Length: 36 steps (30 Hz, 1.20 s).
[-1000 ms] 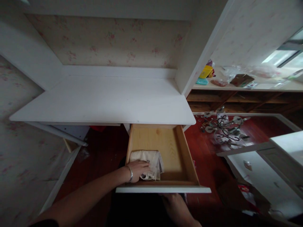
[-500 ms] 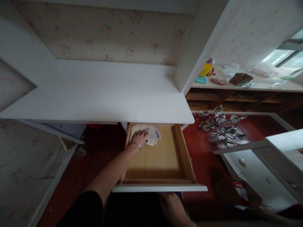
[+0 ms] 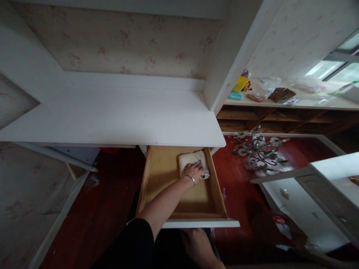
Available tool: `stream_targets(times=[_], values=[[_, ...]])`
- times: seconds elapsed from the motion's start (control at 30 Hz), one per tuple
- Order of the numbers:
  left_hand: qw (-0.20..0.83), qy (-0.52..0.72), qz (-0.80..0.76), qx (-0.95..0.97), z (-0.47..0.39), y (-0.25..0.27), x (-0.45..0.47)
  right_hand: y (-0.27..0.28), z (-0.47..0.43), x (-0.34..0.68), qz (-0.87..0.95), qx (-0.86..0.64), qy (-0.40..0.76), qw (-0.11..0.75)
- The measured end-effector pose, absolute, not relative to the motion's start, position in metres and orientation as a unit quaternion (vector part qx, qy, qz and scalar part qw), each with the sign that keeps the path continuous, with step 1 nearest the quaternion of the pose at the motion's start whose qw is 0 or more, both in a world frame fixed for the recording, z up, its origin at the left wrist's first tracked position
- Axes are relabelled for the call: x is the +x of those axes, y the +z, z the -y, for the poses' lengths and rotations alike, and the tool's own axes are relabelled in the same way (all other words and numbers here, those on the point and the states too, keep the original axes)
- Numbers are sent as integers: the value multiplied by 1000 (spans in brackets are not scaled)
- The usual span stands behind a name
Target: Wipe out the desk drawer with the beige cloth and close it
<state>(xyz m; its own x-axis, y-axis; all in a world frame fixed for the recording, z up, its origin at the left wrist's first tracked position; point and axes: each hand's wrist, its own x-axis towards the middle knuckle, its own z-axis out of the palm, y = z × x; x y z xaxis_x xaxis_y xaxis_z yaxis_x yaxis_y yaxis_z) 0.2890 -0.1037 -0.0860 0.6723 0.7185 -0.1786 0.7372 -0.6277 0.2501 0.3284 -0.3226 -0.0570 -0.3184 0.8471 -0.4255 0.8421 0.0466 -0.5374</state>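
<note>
A light wooden drawer [image 3: 215, 186] stands pulled out from under a white desk [image 3: 117, 119]. My left hand [image 3: 194, 172], with a bracelet at the wrist, presses a crumpled pale cloth [image 3: 190, 158] onto the drawer floor at its back right. My right hand [image 3: 196, 241] is under the drawer's white front panel [image 3: 202, 223], near the bottom of the view. Its fingers are in shadow and partly hidden.
Dark red wooden floor lies on both sides of the drawer. A tangled metal lamp fixture [image 3: 259, 151] lies on the floor to the right. A white cabinet [image 3: 328, 186] stands at right. A shelf [image 3: 280, 102] at back right carries boxes and bags.
My left hand has slid the cloth from the drawer's front left to the back left, then across to the back right. My right hand stays under the drawer front.
</note>
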Motion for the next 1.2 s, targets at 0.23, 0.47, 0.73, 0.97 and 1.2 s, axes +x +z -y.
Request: stream_targets(times=[0.23, 0.47, 0.73, 0.97, 1.2], values=[[253, -150, -321, 900, 162, -64, 281, -58, 321, 329, 732, -577, 363, -3], [336, -218, -355, 845, 183, -60, 236, -55, 319, 329, 722, -571, 391, 26], [289, -218, -450, 816, 192, -58, 119, -62, 321, 329, 715, -576, 397, -4], [217, -135, -483, 837, 160, -62, 108, -65, 322, 327, 718, -585, 377, -28], [152, -60, -487, 858, 79, -79, 112, -60, 325, 324, 716, -598, 359, -20]])
